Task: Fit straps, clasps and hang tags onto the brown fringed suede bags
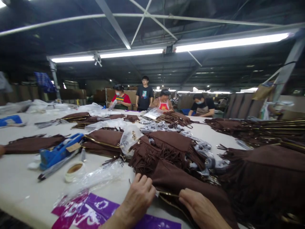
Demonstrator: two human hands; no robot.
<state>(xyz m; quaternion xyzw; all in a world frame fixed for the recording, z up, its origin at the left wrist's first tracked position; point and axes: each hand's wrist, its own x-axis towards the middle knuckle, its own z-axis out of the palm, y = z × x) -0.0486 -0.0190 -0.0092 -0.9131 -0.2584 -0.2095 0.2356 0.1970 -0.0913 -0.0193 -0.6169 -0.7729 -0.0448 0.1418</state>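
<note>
A dark brown bag [186, 183] with a gold-toothed zipper [169, 193] along its near edge lies in front of me. My left hand [139, 197] is closed at the bag's left corner, by the zipper's end; its fingertips are partly hidden. My right hand [200, 206] pinches the zipper edge farther right, with the thumb side toward the zipper. Just beyond sits another brown bag [166, 141] with fringe. Under my left forearm lies purple printed plastic packaging [95, 208].
Left of my hands are a blue tape dispenser [58, 152], a tape roll [75, 170] and clear plastic [102, 176]. More brown bags [269, 168] pile up at the right. Grey-wrapped straps [202, 152] lie mid-table. Several people work across the table, including one in a red apron [164, 105].
</note>
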